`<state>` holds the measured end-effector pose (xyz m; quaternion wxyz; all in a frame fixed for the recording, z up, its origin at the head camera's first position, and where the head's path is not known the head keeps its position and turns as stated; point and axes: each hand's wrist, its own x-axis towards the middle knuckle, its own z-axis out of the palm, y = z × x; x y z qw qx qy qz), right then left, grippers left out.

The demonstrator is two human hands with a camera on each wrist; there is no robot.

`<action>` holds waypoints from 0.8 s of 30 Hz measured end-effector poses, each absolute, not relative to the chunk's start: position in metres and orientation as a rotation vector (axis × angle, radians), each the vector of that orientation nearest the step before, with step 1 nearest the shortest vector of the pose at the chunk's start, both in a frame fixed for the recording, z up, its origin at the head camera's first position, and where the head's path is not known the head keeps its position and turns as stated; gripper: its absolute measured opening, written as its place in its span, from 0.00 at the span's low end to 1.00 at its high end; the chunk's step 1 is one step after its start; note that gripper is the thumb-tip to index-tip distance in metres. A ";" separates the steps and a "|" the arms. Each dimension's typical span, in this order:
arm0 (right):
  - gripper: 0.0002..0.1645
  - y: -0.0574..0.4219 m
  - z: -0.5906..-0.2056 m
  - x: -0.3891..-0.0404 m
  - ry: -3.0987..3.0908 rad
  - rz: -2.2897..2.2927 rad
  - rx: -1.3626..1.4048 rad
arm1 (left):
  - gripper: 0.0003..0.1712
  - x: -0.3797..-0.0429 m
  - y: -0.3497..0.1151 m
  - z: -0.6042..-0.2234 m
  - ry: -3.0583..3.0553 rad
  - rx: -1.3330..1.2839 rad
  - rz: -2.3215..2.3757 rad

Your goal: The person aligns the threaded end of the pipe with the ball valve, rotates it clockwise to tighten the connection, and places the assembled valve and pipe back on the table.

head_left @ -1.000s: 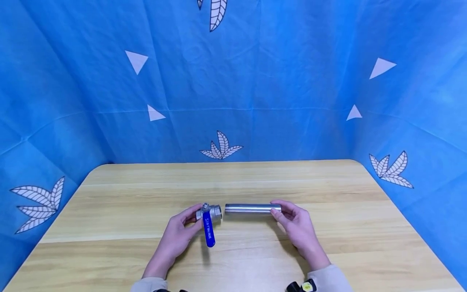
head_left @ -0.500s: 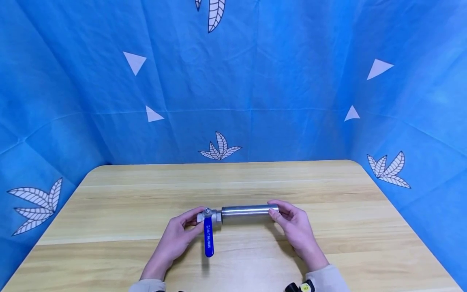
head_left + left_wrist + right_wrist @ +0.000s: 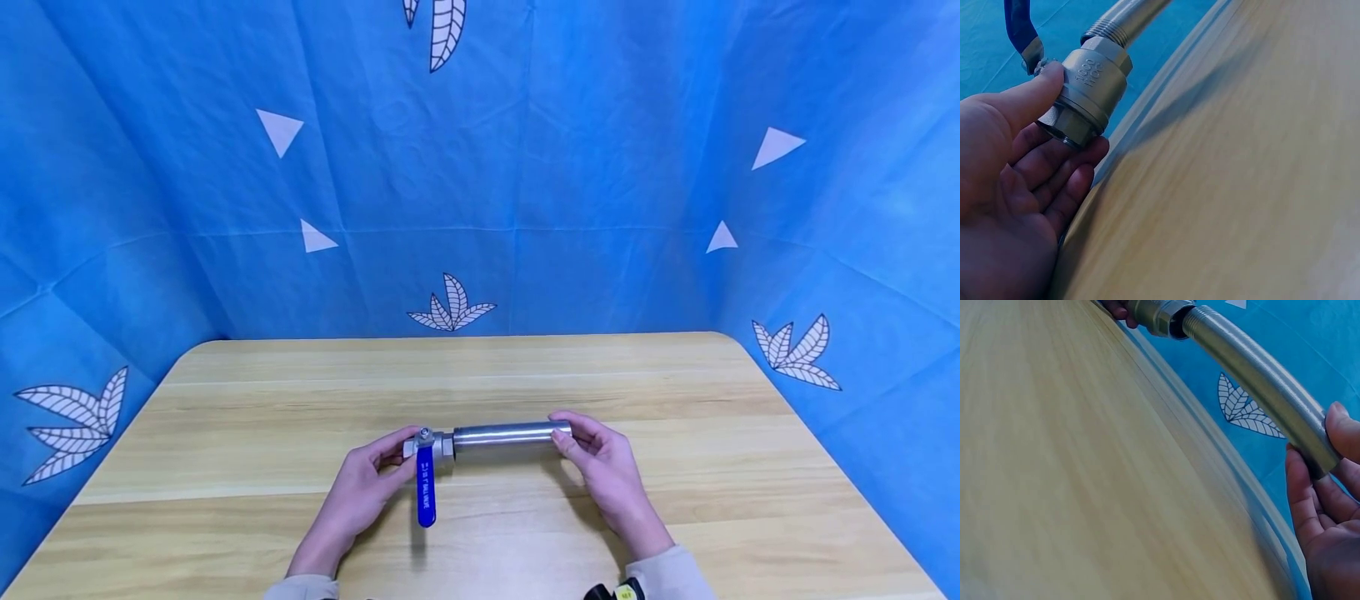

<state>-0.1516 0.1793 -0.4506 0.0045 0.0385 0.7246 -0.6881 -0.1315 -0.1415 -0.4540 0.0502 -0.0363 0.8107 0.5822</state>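
Observation:
My left hand (image 3: 358, 492) grips a steel ball valve (image 3: 1091, 81) by its left end, thumb on the body and fingers beneath. The valve's blue lever handle (image 3: 426, 487) points toward me in the head view. At the far end of a steel pipe (image 3: 510, 433), my right hand (image 3: 611, 471) pinches it between thumb and fingers. Threads (image 3: 1196, 322) show on the pipe's left end, right at the valve's opening. Valve and pipe lie nearly in one line, held above the table, and their shadows fall on the wood.
A light wooden table (image 3: 480, 375) spreads beneath both hands, with rounded far corners. Behind it and along both sides hangs a blue cloth (image 3: 600, 167) printed with white leaves and triangles. A dark wrist device (image 3: 615, 591) shows at the right sleeve.
A gap between valve and pipe has closed in the head view, and the pipe's threaded end now meets the valve's opening. The lever handle has swung to point more directly toward me.

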 end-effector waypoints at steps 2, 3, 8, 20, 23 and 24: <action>0.20 0.179 -0.451 -0.151 2.266 -2.161 0.118 | 0.25 -0.131 -0.141 -0.454 2.468 -0.110 1.776; 0.20 0.179 -0.451 -0.151 2.263 -2.163 0.116 | 0.25 -0.131 -0.141 -0.454 2.467 -0.111 1.778; 0.20 0.179 -0.452 -0.151 2.246 -2.168 0.099 | 0.25 -0.131 -0.142 -0.455 2.456 -0.125 1.793; 0.21 0.179 -0.452 -0.151 2.238 -2.168 0.082 | 0.25 -0.131 -0.142 -0.454 2.440 -0.123 1.810; 0.21 0.178 -0.452 -0.151 2.239 -2.171 0.082 | 0.25 -0.131 -0.142 -0.453 2.432 -0.120 1.815; 0.21 0.178 -0.452 -0.150 2.239 -2.172 0.083 | 0.25 -0.131 -0.142 -0.453 2.430 -0.119 1.816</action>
